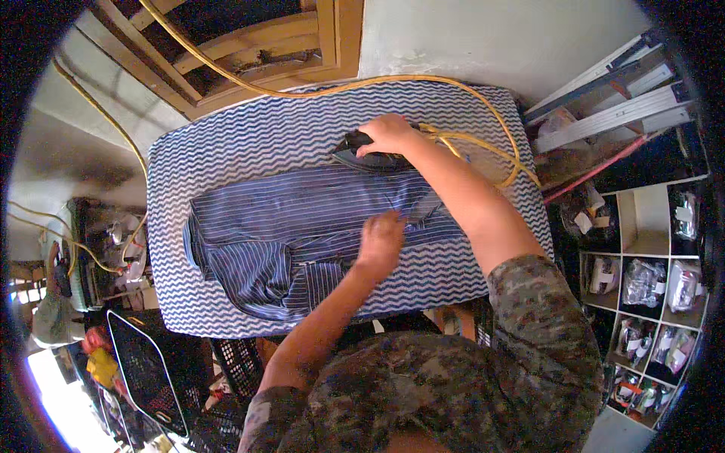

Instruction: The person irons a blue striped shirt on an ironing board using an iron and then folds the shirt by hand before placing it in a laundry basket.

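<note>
A dark blue shirt with white pinstripes (283,198) lies folded lengthwise across a padded table with a blue-and-white zigzag cover (215,147). One sleeve is bent over at its near left part. My right hand (386,135) grips the handle of a dark clothes iron (371,161) at the shirt's far edge. The iron's tip points left; whether its soleplate rests on the cloth is hard to tell. Blurred by motion, my left hand (382,240) is at the shirt's near right part, fingers bent towards the fabric. Whether it pinches the cloth is unclear.
A yellow cord (442,79) runs from the iron, loops at the right and crosses the table's far edge. Beyond stands a wooden window frame (345,39). A ladder (617,116) and a cubby shelf of bagged items (620,255) stand right. Black baskets (238,357) sit below left.
</note>
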### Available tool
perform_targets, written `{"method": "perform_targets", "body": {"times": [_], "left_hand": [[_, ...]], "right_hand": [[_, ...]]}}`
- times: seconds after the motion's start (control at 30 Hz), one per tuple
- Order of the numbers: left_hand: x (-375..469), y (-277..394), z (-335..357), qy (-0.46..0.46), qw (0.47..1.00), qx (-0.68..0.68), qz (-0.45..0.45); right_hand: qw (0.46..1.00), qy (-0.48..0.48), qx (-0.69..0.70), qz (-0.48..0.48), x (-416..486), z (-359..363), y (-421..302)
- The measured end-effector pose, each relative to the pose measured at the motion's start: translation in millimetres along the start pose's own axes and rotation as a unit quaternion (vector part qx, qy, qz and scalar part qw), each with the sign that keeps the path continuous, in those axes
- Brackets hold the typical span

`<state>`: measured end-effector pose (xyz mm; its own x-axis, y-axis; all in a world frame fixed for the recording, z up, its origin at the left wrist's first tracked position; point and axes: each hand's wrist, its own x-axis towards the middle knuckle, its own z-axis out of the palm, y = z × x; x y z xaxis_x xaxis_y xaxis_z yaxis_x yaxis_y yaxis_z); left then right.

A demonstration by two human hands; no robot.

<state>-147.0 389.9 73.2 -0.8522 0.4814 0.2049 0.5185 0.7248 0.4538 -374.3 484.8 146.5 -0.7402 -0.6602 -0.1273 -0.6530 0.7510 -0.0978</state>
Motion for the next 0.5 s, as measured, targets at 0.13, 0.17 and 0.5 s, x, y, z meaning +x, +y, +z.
{"method": "perform_targets", "body": {"times": [0.13,0.17,0.5], "left_hand": [[15.0,31.3,40.5,-0.049,0.999,0.010,-0.012],[15.9,35.7,44.4,-0.077,0.997,0.009,-0.023],[23.9,46.1,20.3,-0.072,0.993,-0.038,-0.090]], "right_hand": [[0.998,0.024,0.058,-0.017,-0.5,6.7,17.2],[0.998,0.011,0.057,-0.009,-1.7,6.4,20.5],[0.990,0.043,0.130,0.037,-8.5,-5.5,28.4]]}}
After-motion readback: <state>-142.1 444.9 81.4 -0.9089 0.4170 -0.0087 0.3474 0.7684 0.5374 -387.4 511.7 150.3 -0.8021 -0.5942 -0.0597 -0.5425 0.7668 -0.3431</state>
